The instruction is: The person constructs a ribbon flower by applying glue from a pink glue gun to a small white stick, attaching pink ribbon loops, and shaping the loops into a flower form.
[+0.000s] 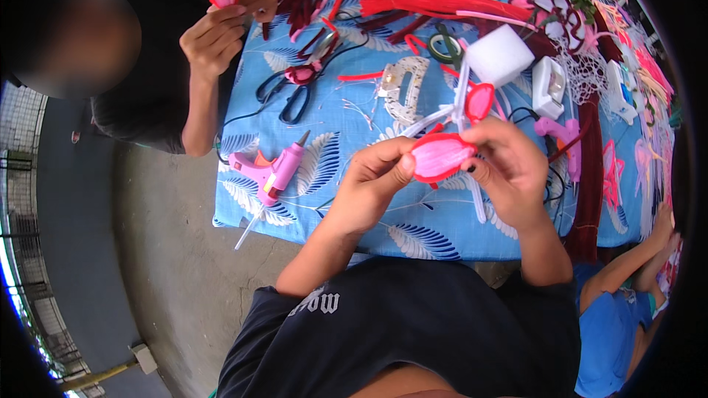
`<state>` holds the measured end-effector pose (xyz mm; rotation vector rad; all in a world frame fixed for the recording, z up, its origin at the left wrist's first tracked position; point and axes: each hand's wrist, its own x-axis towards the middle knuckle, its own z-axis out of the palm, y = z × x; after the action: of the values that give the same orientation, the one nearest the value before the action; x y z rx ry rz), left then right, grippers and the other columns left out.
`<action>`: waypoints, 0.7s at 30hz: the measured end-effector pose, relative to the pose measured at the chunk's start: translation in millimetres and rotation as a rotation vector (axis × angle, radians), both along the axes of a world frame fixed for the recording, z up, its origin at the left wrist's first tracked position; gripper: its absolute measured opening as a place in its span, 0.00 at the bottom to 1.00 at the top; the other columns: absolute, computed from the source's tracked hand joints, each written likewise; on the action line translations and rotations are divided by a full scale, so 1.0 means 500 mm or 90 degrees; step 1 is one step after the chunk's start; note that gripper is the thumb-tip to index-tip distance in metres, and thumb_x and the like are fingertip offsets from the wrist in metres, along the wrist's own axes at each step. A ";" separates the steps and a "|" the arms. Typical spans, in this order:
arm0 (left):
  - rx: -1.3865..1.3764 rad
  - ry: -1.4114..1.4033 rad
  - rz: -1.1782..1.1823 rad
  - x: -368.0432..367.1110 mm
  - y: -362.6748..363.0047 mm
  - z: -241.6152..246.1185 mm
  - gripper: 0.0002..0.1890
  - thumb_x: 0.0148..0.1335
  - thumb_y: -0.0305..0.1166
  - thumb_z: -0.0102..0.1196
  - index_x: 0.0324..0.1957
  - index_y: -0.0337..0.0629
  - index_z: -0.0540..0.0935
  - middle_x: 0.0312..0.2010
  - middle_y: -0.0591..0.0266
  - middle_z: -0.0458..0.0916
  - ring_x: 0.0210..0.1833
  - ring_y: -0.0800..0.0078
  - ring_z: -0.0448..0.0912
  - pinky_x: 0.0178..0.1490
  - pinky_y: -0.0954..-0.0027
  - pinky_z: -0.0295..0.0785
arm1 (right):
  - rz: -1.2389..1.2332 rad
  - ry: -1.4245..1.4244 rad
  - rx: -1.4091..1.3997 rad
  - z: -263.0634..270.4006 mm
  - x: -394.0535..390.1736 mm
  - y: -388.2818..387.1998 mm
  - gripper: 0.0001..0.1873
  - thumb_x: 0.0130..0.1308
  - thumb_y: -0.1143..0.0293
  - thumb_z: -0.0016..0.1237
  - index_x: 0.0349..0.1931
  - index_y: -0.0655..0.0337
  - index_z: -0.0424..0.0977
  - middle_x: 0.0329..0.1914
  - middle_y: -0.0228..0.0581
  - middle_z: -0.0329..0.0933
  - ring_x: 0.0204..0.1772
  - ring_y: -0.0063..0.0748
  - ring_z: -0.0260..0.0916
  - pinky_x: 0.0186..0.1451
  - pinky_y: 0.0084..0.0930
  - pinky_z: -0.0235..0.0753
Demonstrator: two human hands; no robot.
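Between my two hands is a pink petal (444, 158) of fuzzy pipe cleaners, edged in red. My left hand (376, 179) pinches its left end between thumb and fingers. At its right end, my right hand (506, 168) grips the red edge with thumb and forefinger. Just beyond my right fingers, a smaller red-edged pink petal (479, 102) shows; what supports it is hidden. White pipe cleaners (461, 91) lie behind my hands on the blue leaf-patterned tablecloth (354, 215).
A purple glue gun (271, 171) rests at the left table edge, another glue gun (567, 141) at right. Black-handled scissors (296, 85), a hair claw clip (406, 88), a white foam block (499, 55) and red pipe cleaners (437, 4) lie beyond. A co-worker's hands (221, 33) hold another petal.
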<state>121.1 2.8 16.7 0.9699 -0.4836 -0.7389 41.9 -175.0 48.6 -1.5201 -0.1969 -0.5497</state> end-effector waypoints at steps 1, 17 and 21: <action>-0.003 0.007 -0.017 0.003 0.000 0.000 0.14 0.69 0.35 0.48 0.45 0.33 0.79 0.37 0.66 0.80 0.41 0.81 0.73 0.47 0.77 0.67 | -0.028 -0.024 -0.088 0.002 -0.001 -0.003 0.13 0.59 0.80 0.55 0.45 0.71 0.72 0.34 0.40 0.75 0.38 0.27 0.74 0.41 0.23 0.74; 0.024 0.001 -0.050 0.000 0.002 0.012 0.13 0.69 0.34 0.49 0.43 0.33 0.79 0.36 0.66 0.79 0.41 0.80 0.73 0.49 0.75 0.67 | -0.143 -0.046 -0.275 0.010 -0.007 -0.004 0.04 0.58 0.84 0.52 0.33 0.72 0.73 0.28 0.42 0.74 0.29 0.28 0.72 0.33 0.20 0.70; 0.040 -0.010 -0.043 -0.004 0.000 0.015 0.12 0.68 0.34 0.50 0.42 0.33 0.80 0.36 0.66 0.79 0.40 0.80 0.73 0.48 0.75 0.67 | -0.184 -0.075 -0.331 0.016 -0.013 0.003 0.03 0.58 0.85 0.52 0.32 0.72 0.73 0.27 0.43 0.75 0.28 0.30 0.72 0.32 0.21 0.70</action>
<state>119.2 2.9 24.3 1.0223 -0.5110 -0.8118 35.6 -173.3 56.5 -2.0406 -0.2236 -0.8665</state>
